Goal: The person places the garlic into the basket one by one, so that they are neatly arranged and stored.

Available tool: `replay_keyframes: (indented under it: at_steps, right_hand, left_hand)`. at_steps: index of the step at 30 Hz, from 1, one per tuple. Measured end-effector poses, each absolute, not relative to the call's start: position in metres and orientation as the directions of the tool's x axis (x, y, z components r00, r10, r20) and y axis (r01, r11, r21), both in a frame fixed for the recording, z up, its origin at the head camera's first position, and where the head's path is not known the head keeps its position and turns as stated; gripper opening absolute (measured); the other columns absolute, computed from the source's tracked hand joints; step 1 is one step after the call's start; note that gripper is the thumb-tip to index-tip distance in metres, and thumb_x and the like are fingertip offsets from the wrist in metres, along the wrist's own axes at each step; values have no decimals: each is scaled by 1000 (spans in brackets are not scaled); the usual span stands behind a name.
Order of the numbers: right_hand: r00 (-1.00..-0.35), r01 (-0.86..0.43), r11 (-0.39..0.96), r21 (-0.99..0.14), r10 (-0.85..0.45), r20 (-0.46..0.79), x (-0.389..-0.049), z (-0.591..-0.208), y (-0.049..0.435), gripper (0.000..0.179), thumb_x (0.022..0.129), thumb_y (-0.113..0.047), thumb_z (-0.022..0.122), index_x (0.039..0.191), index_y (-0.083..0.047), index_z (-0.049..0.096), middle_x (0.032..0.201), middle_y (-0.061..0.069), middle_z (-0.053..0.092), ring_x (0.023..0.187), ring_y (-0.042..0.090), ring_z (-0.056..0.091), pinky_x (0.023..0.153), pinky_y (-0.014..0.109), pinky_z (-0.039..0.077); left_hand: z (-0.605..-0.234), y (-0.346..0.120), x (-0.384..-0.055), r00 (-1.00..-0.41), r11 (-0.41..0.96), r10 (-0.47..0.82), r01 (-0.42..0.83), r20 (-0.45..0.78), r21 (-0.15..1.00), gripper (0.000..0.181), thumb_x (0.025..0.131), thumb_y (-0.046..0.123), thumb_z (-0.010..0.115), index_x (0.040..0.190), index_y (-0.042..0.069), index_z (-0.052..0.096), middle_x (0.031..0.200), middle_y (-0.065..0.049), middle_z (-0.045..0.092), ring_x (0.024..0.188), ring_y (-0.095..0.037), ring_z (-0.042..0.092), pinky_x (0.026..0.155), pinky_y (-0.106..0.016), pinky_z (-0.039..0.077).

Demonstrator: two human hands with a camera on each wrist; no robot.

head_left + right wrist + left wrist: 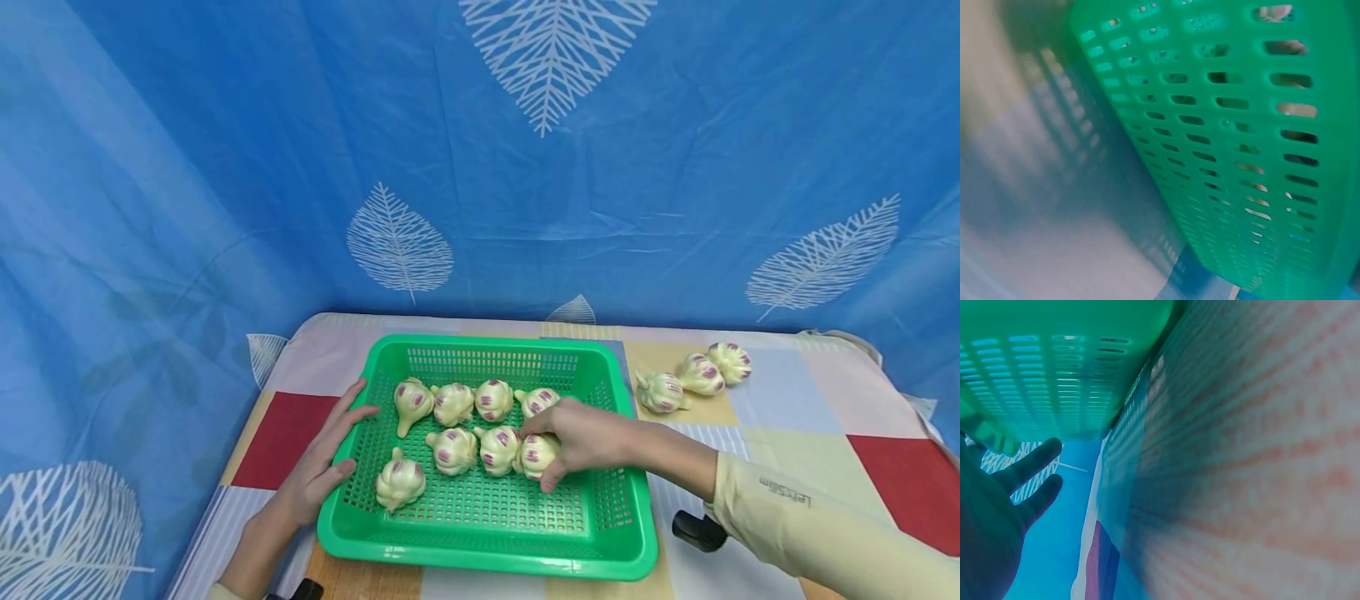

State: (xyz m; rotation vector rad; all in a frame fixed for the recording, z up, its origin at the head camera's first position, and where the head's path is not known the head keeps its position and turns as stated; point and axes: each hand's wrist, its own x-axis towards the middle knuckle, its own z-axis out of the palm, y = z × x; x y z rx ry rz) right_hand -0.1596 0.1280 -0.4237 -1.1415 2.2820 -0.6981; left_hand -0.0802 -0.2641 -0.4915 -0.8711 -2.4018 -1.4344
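My right hand (581, 437) reaches over the right side of a green plastic basket (480, 565) and grips a garlic bulb (537, 455), thumb on the near side. Several more pale, purple-streaked garlic bulbs lie in the basket in two rough rows, with one bulb (400, 482) apart at the near left. At the basket's left rim rests my left hand (318, 471), its fingers spread and fairly straight. In the left wrist view the fingers of that hand (1029, 481) show dark beside the slotted wall. The right wrist view is filled by the basket's slotted side (1210, 150), which hides the right hand.
Three garlic bulbs (701, 374) lie in a slanting line on the patchwork tablecloth (802, 400), right of the basket. Behind the table hangs a blue cloth (637, 208) with white leaf prints. A dark wrist device (699, 531) sits under the right forearm.
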Motion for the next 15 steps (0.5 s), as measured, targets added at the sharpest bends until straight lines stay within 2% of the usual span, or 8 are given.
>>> replay_keyframes:
  at_steps: [3, 10, 15]
  right_hand:
    - [-510, -632, 505, -587, -842, -175, -160, -428, 126, 66, 69, -24, 93, 126, -5, 68, 123, 4, 69, 107, 10, 64, 82, 26, 52]
    - [-489, -711, 497, -498, -858, -158, -160, -433, 122, 58, 67, -24, 95, 117, -11, 68, 113, -3, 68, 90, 2, 58, 76, 24, 51]
    - [-487, -727, 491, -480, -862, -144, -158, -435, 122, 53, 70, -20, 93, 116, -11, 67, 102, -8, 64, 80, 2, 52, 68, 23, 48]
  left_hand:
    - [-492, -263, -79, -805, 358, 377, 582, 457, 730, 59, 88, 16, 48, 145, 1, 46, 165, -18, 15, 150, -31, 14, 110, -23, 26]
    - [-493, -262, -79, -796, 348, 379, 596, 473, 724, 59, 90, 18, 48, 146, 2, 45, 165, -20, 15, 150, -31, 15, 111, -23, 24]
    - [-495, -263, -79, -792, 336, 376, 601, 482, 725, 59, 90, 18, 48, 147, 2, 45, 165, -20, 15, 150, -32, 15, 110, -23, 25]
